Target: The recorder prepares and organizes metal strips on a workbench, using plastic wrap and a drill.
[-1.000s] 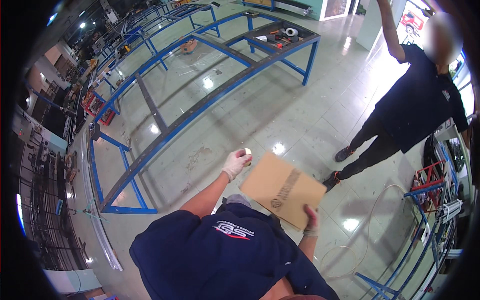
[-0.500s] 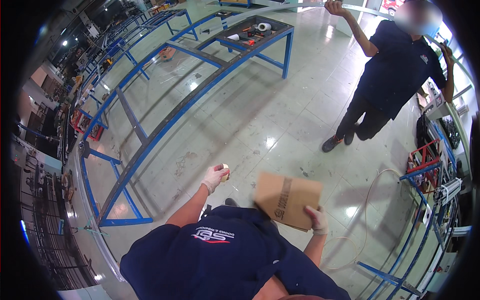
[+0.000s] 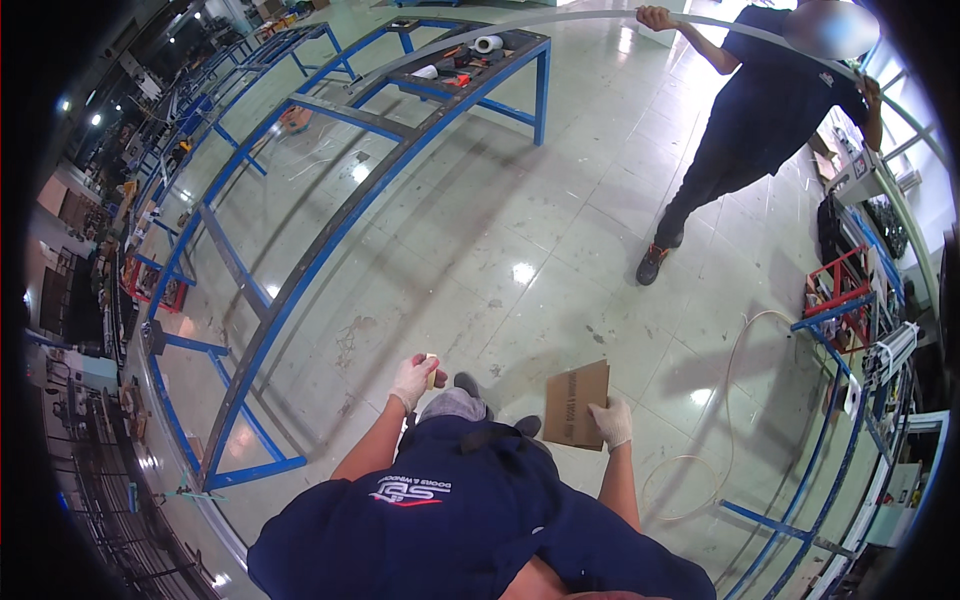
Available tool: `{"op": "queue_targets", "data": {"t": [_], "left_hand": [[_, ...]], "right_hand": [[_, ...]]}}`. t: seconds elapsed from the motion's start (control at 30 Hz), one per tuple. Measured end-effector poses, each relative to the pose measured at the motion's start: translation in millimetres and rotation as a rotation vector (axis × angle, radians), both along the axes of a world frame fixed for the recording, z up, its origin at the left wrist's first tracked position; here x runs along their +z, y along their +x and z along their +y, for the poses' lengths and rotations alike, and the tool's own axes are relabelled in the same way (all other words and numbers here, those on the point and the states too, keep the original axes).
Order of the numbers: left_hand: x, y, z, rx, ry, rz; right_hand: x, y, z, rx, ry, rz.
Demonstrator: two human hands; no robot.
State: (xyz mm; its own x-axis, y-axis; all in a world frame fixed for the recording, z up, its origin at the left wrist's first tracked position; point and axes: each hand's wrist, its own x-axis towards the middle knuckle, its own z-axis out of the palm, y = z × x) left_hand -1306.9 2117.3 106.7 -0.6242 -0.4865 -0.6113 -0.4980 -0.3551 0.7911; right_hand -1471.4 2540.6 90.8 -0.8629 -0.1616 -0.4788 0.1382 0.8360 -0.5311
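Cardboard sheet [image 3: 577,404] in right hand [image 3: 611,421] | blue frame [image 3: 300,270] left | co-worker [image 3: 760,110] ahead

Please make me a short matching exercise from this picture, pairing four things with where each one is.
Things:
1. cardboard piece
2. small pale object
3. long curved strip
4. tape roll

Places:
A. on the far end of the blue frame table
B. in the fingers of the left hand
C. held overhead by the other person
D. in the right hand

Pairs: 1-D, 2-B, 3-C, 4-A
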Motion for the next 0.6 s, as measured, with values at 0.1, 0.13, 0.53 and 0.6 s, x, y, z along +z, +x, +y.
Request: {"op": "queue_targets", "data": {"t": [0.1,0.13,0.53,0.6], "left_hand": [[-15.3,-11.7,-17.5,-0.121,0.049,-0.062],[-23.1,-19.9,-23.3,-0.124,0.059,-0.061],[-69.1,-198.5,-120.9,-0.243,-0.059,0.063],[-70.9,-218.8,-153.0,-0.321,0.050,0.098]], "right_hand": [[-0.8,-6.2,-11.5,-0.276,-0.851,-0.372],[-1.6,-11.2,-19.1,-0.280,-0.841,-0.369],[32.8,-141.1,-174.7,-0.540,-0.736,-0.224],[41.8,-154.2,-197.3,-0.567,-0.715,-0.154]]}}
